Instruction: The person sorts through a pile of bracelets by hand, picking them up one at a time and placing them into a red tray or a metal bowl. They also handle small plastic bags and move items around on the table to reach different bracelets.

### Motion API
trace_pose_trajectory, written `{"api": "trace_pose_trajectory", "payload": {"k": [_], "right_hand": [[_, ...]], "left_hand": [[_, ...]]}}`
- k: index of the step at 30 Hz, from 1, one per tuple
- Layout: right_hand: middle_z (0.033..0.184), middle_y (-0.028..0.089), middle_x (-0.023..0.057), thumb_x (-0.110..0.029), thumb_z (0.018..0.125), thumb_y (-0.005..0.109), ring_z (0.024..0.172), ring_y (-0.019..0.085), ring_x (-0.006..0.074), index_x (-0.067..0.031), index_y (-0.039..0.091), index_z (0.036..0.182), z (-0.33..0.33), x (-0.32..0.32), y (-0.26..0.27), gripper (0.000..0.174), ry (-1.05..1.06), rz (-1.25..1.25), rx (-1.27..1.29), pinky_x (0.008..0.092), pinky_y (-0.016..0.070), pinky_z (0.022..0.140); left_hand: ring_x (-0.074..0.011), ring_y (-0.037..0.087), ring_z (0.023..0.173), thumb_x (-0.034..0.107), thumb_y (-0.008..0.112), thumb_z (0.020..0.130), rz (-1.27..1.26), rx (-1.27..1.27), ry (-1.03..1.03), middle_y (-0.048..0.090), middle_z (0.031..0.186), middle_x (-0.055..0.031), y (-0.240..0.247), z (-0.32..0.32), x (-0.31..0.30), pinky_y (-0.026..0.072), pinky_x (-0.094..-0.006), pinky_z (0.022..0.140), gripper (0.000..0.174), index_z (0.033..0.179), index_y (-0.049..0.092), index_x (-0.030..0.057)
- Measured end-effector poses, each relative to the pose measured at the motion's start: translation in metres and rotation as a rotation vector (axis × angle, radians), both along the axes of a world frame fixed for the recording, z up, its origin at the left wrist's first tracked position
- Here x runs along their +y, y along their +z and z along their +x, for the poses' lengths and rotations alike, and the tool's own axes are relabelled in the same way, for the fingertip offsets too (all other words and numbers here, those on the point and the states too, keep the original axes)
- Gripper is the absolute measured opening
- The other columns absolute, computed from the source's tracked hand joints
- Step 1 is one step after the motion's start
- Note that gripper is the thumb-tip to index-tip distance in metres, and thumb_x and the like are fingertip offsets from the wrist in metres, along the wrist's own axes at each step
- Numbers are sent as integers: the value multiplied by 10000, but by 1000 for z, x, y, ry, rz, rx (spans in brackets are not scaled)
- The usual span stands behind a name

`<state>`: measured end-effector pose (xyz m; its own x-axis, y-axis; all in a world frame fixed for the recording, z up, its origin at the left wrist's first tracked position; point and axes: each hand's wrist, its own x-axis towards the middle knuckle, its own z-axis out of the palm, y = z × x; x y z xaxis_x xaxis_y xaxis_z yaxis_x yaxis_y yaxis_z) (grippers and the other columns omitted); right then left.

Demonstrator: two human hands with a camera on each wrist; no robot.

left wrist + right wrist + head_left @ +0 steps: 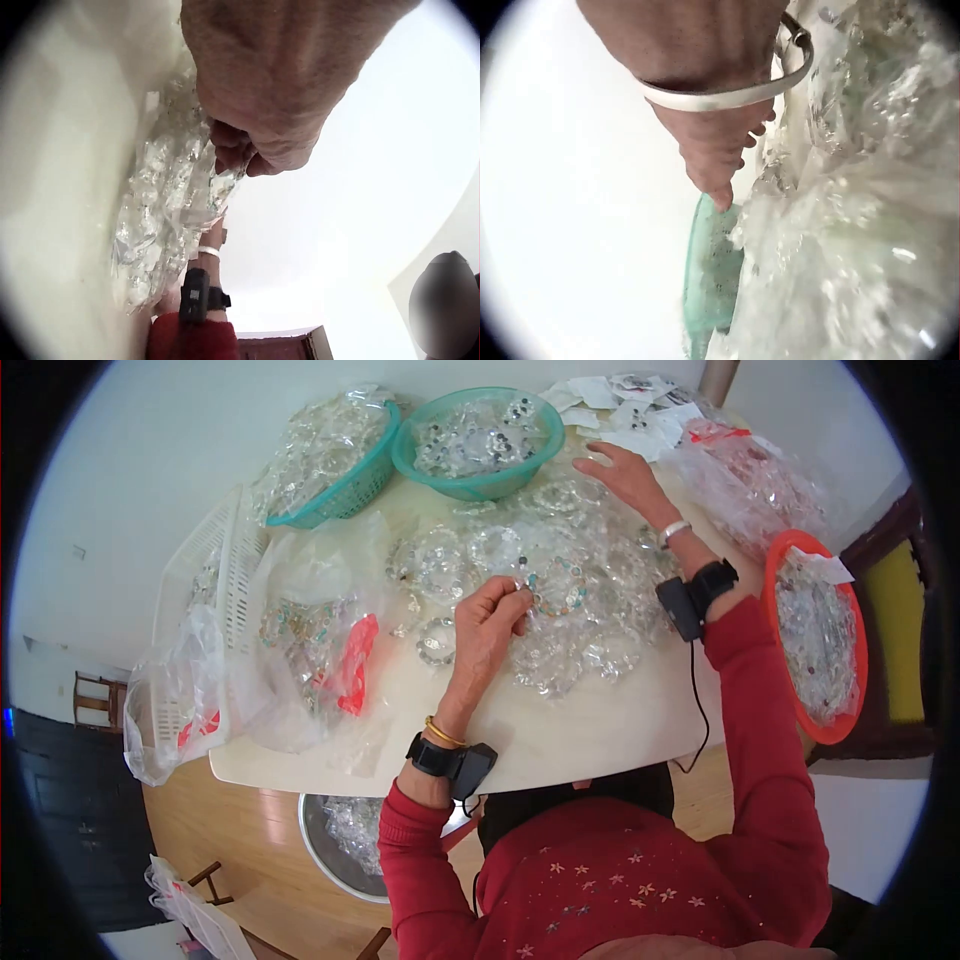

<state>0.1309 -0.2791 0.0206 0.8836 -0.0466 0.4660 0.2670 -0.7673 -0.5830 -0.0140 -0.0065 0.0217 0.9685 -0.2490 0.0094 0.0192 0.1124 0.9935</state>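
My left hand (487,630) pinches a beaded bracelet (580,596), my right hand (635,480) hangs open; basketed packets (475,445) look done, the heap (590,645) (sigh) doesn't.

You've got a pale table (420,745) on a wood floor (230,820) with glare, plain white wall (150,430), dark door (70,790) far left, brown chair (96,700) near it.

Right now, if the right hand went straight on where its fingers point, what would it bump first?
The right hand would probably bump the round green basket first, but its height is unclear, so it might pass over the rim.
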Motion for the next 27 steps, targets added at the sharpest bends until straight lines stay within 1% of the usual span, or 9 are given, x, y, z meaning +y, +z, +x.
{"api": "trace_pose_trajectory", "payload": {"k": [3, 4, 7, 8, 11, 15, 19, 24, 27], "right_hand": [[1005, 645, 137, -545, 772, 567, 1060, 551, 250, -88, 563, 1197, 35, -5, -21, 624, -96, -218, 77, 348, 416, 915], [1005, 645, 137, -545, 772, 567, 1060, 551, 250, -88, 563, 1197, 36, 1, -16, 624, -93, -216, 79, 348, 416, 915], [983, 642, 145, -539, 767, 558, 1079, 528, 272, -92, 576, 1163, 39, 26, -5, 597, -200, -459, 122, 390, 411, 916], [983, 642, 145, -539, 767, 558, 1079, 528, 272, -92, 576, 1163, 46, 25, -7, 597, -192, -456, 129, 390, 411, 916], [976, 632, 161, -497, 771, 552, 1025, 542, 316, -89, 618, 1053, 77, 19, -4, 500, 36, -627, 221, 415, 426, 876], [933, 632, 168, -409, 776, 545, 944, 568, 338, -80, 632, 956, 68, 32, 16, 385, 70, -647, 346, 423, 441, 818], [882, 636, 179, -330, 764, 536, 873, 593, 337, -62, 643, 920, 44, 26, 7, 328, 73, -571, 175, 417, 457, 779], [871, 634, 189, -287, 740, 533, 834, 603, 338, -45, 654, 860, 34, 19, 2, 297, 159, -459, 204, 408, 466, 765], [863, 633, 194, -256, 734, 534, 833, 600, 342, -18, 653, 815, 21, 20, 7, 278, 191, -384, 219, 400, 465, 762]], "left_hand": [[-38, 438, 526, 128, 574, 821, 11, 11, 9, 527, 628, 29, 2, -2, -1, 305, -183, 476, 96, 789, 593, 40], [-40, 440, 528, 126, 573, 822, 12, 22, 10, 530, 634, 26, 2, -1, -1, 309, -185, 478, 95, 794, 593, 37], [-43, 442, 531, 123, 571, 824, 23, 31, 13, 532, 639, 23, 4, -1, -1, 312, -187, 480, 98, 809, 596, 30], [-44, 443, 532, 122, 569, 825, 28, 34, 11, 533, 641, 22, 3, -1, -1, 314, -188, 481, 100, 816, 598, 26], [-45, 446, 534, 117, 568, 826, 22, 48, 15, 531, 640, 22, 3, 0, -2, 319, -191, 483, 100, 822, 600, 23], [-46, 451, 539, 113, 565, 830, 31, 44, -8, 532, 643, 21, 5, 0, 1, 326, -192, 487, 100, 829, 604, 21], [-45, 454, 544, 114, 565, 834, 28, 31, -18, 533, 646, 19, 4, 2, 1, 331, -190, 490, 99, 826, 605, 24], [-57, 460, 544, 107, 561, 831, 21, 12, -38, 519, 632, 12, 3, 2, 3, 384, -210, 502, 119, 804, 591, -6], [-61, 455, 533, 111, 563, 825, -7, -3, -40, 511, 616, 11, 2, 1, 1, 379, -210, 496, 127, 774, 585, -3]]}}
